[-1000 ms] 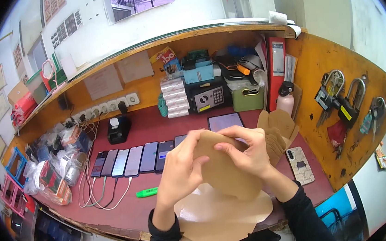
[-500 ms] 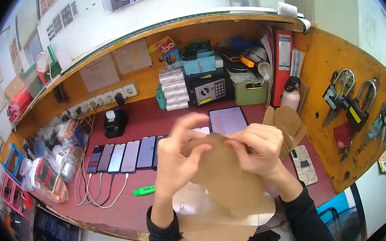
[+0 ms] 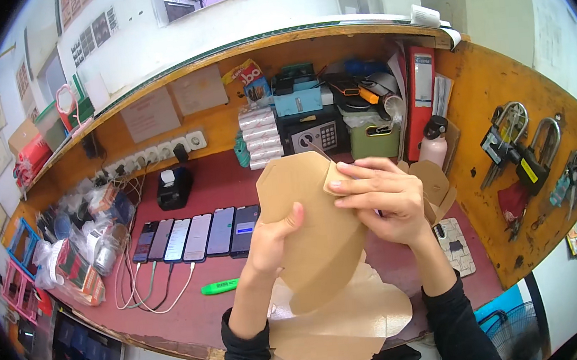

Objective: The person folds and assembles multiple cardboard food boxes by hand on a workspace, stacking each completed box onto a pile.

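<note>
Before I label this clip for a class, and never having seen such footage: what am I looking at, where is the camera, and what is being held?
The picture comes from a wide fisheye camera worn on a person's head, looking down at their own two bare hands; that is why the desk's straight edges look bent. The left hand and the right hand together hold a flat brown cardboard sheet, cut like an unfolded box, with the right fingers pinching a flap at its top edge. More brown sheets lie below it at the desk's near edge. On the red desk sit a row of phones with cables, a green marker and a small black device. Further back stand a small safe and a red binder. Padlocks hang on the orange side panel.
</note>
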`<action>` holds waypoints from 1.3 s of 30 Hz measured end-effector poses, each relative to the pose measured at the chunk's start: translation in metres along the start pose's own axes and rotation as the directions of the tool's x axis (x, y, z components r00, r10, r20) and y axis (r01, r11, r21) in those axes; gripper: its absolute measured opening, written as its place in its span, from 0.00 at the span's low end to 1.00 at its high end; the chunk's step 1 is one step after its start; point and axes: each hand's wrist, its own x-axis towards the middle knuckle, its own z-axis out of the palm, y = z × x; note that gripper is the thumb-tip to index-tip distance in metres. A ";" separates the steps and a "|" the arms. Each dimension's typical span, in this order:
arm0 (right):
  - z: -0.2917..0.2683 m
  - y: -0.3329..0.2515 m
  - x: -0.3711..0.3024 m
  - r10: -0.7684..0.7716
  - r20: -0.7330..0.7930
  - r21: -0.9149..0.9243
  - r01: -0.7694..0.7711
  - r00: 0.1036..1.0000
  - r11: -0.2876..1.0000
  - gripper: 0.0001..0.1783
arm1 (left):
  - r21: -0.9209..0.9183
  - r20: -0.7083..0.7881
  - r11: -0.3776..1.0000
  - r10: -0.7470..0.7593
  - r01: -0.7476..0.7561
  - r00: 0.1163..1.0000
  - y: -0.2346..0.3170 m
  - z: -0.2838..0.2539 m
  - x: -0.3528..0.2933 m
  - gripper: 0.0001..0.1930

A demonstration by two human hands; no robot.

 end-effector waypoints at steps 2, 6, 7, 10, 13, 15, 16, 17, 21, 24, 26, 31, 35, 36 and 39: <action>0.002 -0.002 0.000 0.046 -0.025 0.080 -0.044 0.999 0.996 0.16 | 0.020 -0.006 0.999 0.045 -0.045 0.999 -0.003 -0.002 -0.001 0.24; -0.004 -0.012 0.000 0.137 0.014 0.083 -0.138 0.990 0.987 0.19 | 0.051 0.037 0.999 -0.004 0.002 0.999 0.000 -0.004 -0.005 0.25; -0.007 -0.011 0.001 0.097 0.039 0.045 -0.099 0.994 0.994 0.19 | 0.046 0.047 0.999 -0.014 0.011 0.999 0.001 -0.004 -0.005 0.25; -0.012 -0.007 -0.001 0.016 0.054 0.041 -0.018 0.998 0.999 0.17 | 0.038 0.055 0.998 -0.043 0.041 0.998 0.002 -0.004 -0.006 0.26; -0.017 -0.008 0.001 -0.017 0.014 0.069 0.016 1.000 0.997 0.14 | 0.015 0.037 0.999 -0.046 0.046 0.998 0.000 -0.001 -0.007 0.26; -0.018 -0.007 0.001 -0.019 -0.008 0.115 0.019 1.000 0.993 0.13 | -0.009 0.040 0.999 -0.033 0.034 0.999 -0.001 -0.001 -0.006 0.26; -0.018 -0.005 -0.001 -0.011 -0.013 0.152 0.013 1.000 0.988 0.13 | -0.024 0.054 0.999 -0.026 0.027 0.998 -0.001 -0.001 -0.006 0.26; -0.018 -0.003 -0.002 -0.004 -0.018 0.190 0.007 1.000 0.982 0.14 | -0.039 0.068 0.999 -0.018 0.020 0.998 -0.001 0.000 -0.005 0.26; -0.015 0.001 -0.002 -0.001 -0.029 0.216 0.007 1.000 0.976 0.13 | -0.046 0.052 0.997 -0.056 0.059 0.997 0.000 -0.002 -0.004 0.25; -0.009 0.004 -0.005 0.101 -0.013 0.356 -0.090 0.995 0.930 0.12 | -0.068 0.042 0.996 -0.053 0.056 0.998 0.001 -0.004 -0.007 0.24; 0.000 0.003 -0.003 0.257 -0.021 0.602 -0.193 0.966 0.775 0.15 | -0.044 0.046 0.999 0.020 -0.018 0.999 0.000 -0.003 -0.010 0.22; 0.019 0.001 -0.002 0.414 0.369 0.828 -0.497 0.832 0.259 0.36 | 0.002 -0.042 0.996 0.088 -0.088 0.995 -0.007 0.003 -0.010 0.21; 0.019 0.003 -0.009 0.481 0.492 0.792 -0.603 0.725 0.098 0.30 | 0.069 -0.061 0.988 0.140 -0.136 0.988 -0.008 0.005 -0.010 0.19; 0.023 0.012 -0.018 0.482 0.513 0.758 -0.638 0.710 0.133 0.28 | 0.155 -0.080 0.975 0.176 -0.162 0.981 -0.011 0.006 -0.011 0.18; 0.030 0.007 -0.020 0.526 0.414 0.740 -0.612 0.743 0.281 0.22 | 0.330 -0.074 0.919 0.254 -0.217 0.964 -0.013 0.008 -0.013 0.17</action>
